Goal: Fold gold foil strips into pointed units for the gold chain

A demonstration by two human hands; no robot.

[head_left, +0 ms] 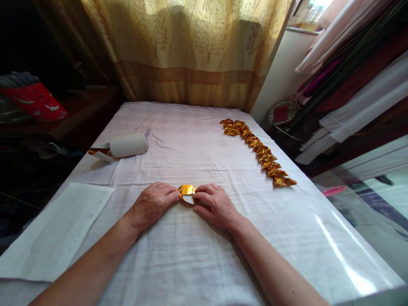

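Between my two hands, on the white cloth, is a small sheet of gold foil paper (187, 189), partly folded, with its white back showing along the near side. My left hand (155, 201) pinches its left end with thumb and fingertips. At the right end, the thumb and fingers of my right hand (215, 204) close on the paper. Some of the folded edges are hidden under my fingertips. To the right, a long row of folded gold paper ingots (262, 154) runs along the table, one against another.
A white paper roll (128, 144) with a loose gold-and-white strip lies at the left back. Nearer, white sheets (60, 227) rest on the cloth-covered table (178, 259). A red container (38, 102) stands on a dark surface at left. Curtains (191, 51) hang behind; clothes (357, 106) hang at right.
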